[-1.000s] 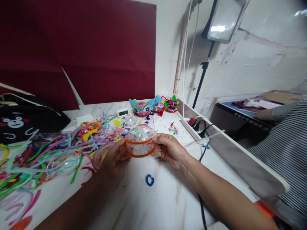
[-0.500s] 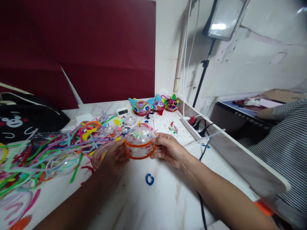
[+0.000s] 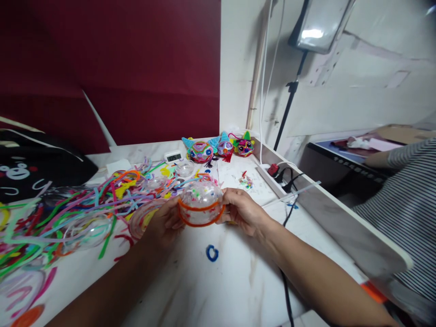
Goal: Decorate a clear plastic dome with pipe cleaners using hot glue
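Between my two hands is a clear plastic dome [image 3: 200, 194] with small coloured bits showing on or through it. An orange pipe cleaner [image 3: 200, 224] loops round its lower part in two bands. My left hand [image 3: 168, 219] grips the dome's left side, its fingers curled and partly in shadow. On the right side, my right hand [image 3: 240, 210] pinches the rim between thumb and fingers. A small blue pipe-cleaner ring [image 3: 212, 253] lies on the white table [image 3: 218, 290] below the dome.
Tangled coloured pipe cleaners [image 3: 98, 204] cover the left side. Finished animal-face crafts [image 3: 201, 152] and a digital timer [image 3: 173, 157] stand at the back. A power strip [image 3: 270, 179] with cables runs along the right ledge [image 3: 340, 218]. Beyond it is a person in a striped top [image 3: 405, 204].
Both hands still hold the dome, which has shifted very slightly to the right in view. The blue ring appears in nearly the same place.
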{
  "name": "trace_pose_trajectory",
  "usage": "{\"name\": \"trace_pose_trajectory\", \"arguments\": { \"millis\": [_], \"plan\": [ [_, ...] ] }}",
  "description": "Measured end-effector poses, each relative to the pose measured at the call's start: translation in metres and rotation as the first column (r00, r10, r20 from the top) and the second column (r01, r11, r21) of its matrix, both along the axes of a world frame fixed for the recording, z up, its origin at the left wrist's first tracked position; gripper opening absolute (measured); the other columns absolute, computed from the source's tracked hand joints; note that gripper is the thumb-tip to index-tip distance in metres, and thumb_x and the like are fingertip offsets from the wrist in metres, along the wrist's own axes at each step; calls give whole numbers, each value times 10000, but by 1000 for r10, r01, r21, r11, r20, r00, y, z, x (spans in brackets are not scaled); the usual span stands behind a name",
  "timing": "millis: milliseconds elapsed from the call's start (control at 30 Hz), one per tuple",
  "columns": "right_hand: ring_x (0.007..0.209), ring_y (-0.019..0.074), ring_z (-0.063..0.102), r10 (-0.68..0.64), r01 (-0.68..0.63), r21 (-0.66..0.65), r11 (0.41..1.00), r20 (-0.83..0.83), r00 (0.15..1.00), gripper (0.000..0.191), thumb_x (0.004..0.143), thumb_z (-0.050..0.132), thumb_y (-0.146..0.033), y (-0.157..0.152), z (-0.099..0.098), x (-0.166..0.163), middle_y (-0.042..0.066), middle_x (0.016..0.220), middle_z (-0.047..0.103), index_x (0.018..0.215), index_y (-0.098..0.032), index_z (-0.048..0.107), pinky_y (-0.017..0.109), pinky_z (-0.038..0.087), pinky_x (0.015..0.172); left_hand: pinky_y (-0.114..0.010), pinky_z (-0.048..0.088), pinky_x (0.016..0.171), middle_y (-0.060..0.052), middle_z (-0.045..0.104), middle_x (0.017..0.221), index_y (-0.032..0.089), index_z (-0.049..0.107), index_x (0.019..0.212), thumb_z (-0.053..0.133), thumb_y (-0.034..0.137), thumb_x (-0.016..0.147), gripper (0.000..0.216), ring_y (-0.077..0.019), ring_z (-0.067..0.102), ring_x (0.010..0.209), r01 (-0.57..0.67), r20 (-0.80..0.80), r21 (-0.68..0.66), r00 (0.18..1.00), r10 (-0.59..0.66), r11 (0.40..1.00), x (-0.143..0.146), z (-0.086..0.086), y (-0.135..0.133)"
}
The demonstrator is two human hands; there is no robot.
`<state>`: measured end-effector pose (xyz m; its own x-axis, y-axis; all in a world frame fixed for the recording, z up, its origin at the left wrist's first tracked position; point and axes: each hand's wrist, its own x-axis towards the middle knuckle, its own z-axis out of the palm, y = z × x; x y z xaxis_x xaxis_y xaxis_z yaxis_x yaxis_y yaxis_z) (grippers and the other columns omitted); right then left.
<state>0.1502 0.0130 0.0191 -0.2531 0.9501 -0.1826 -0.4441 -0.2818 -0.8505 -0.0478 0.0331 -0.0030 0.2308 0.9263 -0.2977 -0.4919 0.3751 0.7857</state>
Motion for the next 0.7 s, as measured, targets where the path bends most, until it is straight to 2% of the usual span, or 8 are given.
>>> {"name": "trace_pose_trajectory", "arguments": {
  "millis": [300,500,700],
  "plan": [
    [410,111,570,10,-10,-18,1000,-5,1000,119,519,609,-171,1,-2,1,3,522,645,632,-149,581,215,527,426,-134,287,294,64,310,286,177,394,486,471,196,885,407,-58,320,251,-42,25,-53,999,43,998,4,4,-2],
    [512,136,630,158,-160,-10,987,-108,982,170,620,588,-168,1,2,7,44,637,688,785,-131,599,268,572,519,-120,264,271,71,262,292,162,381,472,339,138,951,482,-38,271,225,-127,54,-155,989,137,980,8,14,-5],
    [611,180,691,182,-187,-16,982,-168,969,214,657,597,-178,0,7,10,56,701,715,866,-135,596,316,600,569,-113,256,261,76,283,320,154,427,510,322,110,957,461,-32,272,228,-140,109,-115,982,153,983,7,11,-3]
  ]
}}
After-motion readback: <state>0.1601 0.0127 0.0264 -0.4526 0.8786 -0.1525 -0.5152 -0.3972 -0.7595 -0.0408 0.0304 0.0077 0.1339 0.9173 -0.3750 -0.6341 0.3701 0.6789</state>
